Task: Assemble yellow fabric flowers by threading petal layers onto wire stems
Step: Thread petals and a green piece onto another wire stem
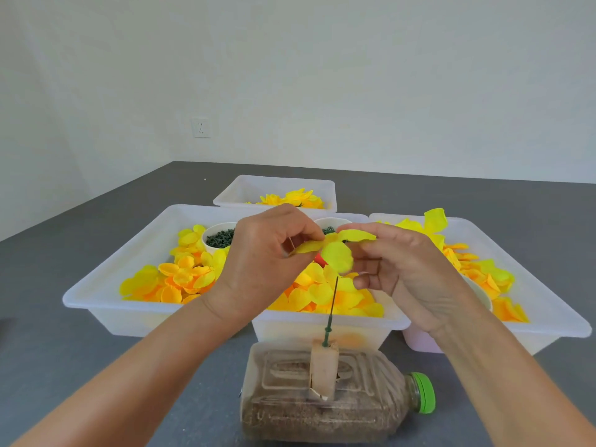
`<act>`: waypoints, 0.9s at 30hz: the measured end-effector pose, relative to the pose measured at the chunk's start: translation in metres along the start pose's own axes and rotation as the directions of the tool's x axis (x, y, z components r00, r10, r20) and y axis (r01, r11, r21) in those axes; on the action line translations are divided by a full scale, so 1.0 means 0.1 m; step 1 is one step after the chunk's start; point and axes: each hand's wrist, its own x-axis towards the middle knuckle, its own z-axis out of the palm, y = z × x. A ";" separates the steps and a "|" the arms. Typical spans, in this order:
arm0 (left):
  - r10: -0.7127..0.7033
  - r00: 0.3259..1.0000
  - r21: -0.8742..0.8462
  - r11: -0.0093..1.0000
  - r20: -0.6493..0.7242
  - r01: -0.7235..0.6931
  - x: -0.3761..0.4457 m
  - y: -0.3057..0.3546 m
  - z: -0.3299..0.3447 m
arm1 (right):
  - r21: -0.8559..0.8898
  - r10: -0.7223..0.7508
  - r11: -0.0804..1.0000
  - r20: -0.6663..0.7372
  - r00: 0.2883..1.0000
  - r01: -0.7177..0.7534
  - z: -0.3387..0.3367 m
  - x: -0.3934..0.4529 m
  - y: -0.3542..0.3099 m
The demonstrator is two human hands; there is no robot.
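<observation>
A yellow fabric petal layer (337, 253) hangs in the air between both hands. My left hand (267, 253) pinches its left side and my right hand (396, 269) pinches its right side. Just below it a thin green wire stem (332, 306) stands upright, its tip a short gap under the petals. The stem is stuck in a small block (324, 369) fixed to a sand-filled plastic bottle (322, 398) lying on its side with a green cap (424, 392).
Several white trays stand behind: a left tray (96, 291) and a middle tray (322, 324) with loose yellow petals, a right tray (548, 285) with more, a far tray (283, 185) holding finished flowers. A white cup of green parts (219, 238) sits in the left tray.
</observation>
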 end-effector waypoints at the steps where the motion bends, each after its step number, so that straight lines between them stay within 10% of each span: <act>1: 0.051 0.999 0.027 0.998 -0.011 -0.051 -0.01 0.02 0.00 | 0.057 0.023 0.998 0.017 1.000 -0.024 0.00 -0.01 -0.02; 7: 0.315 0.949 0.256 0.919 -0.015 -0.301 -0.09 0.07 -0.01 | 0.127 0.038 0.991 0.042 0.998 -0.043 0.06 -0.12 -0.13; 27: 0.353 0.935 0.300 0.890 0.022 -0.343 -0.19 0.08 -0.01 | -0.113 0.067 0.990 -0.117 0.991 -0.081 0.15 -0.17 -0.10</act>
